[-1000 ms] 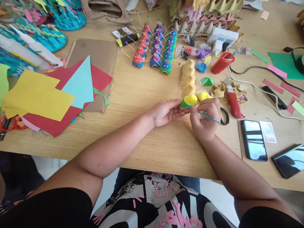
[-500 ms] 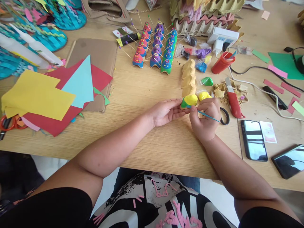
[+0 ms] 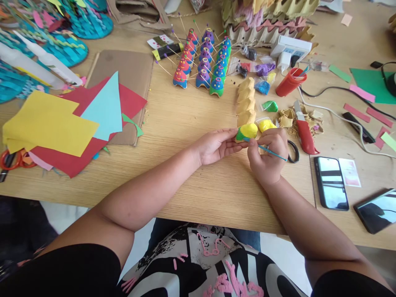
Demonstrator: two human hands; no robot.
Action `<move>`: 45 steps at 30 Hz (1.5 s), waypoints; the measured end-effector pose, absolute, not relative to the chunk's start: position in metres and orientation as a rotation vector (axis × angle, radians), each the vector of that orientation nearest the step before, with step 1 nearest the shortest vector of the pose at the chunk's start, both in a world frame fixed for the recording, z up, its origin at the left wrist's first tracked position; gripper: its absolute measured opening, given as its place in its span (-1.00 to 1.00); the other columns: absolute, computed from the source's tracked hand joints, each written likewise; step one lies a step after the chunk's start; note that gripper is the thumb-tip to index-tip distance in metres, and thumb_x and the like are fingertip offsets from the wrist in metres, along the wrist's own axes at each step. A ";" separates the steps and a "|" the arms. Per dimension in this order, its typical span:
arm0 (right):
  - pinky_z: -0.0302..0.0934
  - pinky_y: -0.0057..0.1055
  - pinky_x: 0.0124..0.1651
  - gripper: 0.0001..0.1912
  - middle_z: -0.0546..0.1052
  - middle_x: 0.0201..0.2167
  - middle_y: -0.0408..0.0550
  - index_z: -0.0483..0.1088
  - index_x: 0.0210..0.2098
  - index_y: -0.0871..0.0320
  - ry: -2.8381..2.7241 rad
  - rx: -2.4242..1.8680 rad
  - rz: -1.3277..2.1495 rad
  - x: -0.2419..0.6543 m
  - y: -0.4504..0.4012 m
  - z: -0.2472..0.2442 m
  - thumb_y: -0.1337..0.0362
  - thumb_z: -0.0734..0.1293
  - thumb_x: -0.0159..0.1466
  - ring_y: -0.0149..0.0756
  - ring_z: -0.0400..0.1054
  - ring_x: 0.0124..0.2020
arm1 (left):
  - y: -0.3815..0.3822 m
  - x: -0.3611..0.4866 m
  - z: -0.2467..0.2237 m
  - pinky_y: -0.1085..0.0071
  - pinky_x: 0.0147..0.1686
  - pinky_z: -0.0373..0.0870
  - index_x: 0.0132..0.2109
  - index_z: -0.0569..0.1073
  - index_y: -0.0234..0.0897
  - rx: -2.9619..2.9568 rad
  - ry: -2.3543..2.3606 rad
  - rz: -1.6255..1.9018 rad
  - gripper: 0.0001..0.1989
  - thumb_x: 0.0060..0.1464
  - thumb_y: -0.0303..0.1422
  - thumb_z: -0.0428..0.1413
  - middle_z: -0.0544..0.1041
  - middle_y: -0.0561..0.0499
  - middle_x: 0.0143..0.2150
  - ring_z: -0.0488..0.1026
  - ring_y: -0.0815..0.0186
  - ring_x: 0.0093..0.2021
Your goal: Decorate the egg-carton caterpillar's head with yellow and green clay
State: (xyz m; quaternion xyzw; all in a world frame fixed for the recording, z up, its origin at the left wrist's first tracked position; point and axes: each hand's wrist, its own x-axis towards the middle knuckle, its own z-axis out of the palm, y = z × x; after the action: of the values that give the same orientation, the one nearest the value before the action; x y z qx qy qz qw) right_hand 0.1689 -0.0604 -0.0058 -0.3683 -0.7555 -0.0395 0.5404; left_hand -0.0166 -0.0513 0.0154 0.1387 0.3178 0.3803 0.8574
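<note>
My left hand (image 3: 218,146) grips a piece of egg carton (image 3: 248,131) covered in yellow and green clay, with the fingers beneath it and the thumb at its side. Pinched in my right hand (image 3: 269,152) is a thin blue modelling tool (image 3: 272,153), its tip against the green lower part of the piece. Just beyond lies a strip of bare egg carton cups (image 3: 246,101). Bags of yellow clay (image 3: 266,124) and green clay (image 3: 270,106) rest near the right hand.
Rows of red, purple and green caterpillars (image 3: 203,78) with sticks stand farther back. Coloured sheets (image 3: 52,123) lie at left. To the right are a red-handled knife (image 3: 305,134), a red cup (image 3: 291,82), a phone (image 3: 331,182), a dark-screened device (image 3: 377,210) and cables.
Almost nothing differs. The blue tool and my right hand have shifted very slightly; both hands keep their grip.
</note>
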 end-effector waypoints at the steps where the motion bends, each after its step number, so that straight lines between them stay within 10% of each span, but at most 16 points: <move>1: 0.22 -0.16 -0.21 -0.76 0.40 -0.37 -0.15 0.30 -0.31 0.02 -1.799 -0.876 -0.092 0.169 -0.061 -0.006 0.21 0.39 0.47 -0.22 0.38 -0.32 | -0.051 -0.017 0.015 0.58 -0.16 0.62 -0.18 0.62 -0.41 0.290 0.665 0.801 -0.65 0.54 -0.49 -0.02 0.75 -0.07 -0.28 0.71 0.46 -0.30; 45: 0.26 -0.07 -0.07 -0.75 0.41 -0.37 -0.11 0.31 -0.35 0.02 -1.829 -1.029 0.012 0.171 -0.064 -0.011 0.13 0.40 0.40 -0.16 0.36 -0.27 | -0.052 -0.017 0.013 0.51 -0.03 0.63 -0.16 0.65 -0.42 0.278 0.669 0.808 -0.68 0.51 -0.50 0.02 0.74 -0.07 -0.27 0.69 0.45 -0.31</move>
State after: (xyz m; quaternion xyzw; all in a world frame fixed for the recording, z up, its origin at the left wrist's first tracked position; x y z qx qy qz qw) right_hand 0.1713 -0.0636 -0.0107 -0.4250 -0.7558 0.0048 0.4981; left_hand -0.0168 -0.0517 0.0128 0.1321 0.3183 0.3845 0.8564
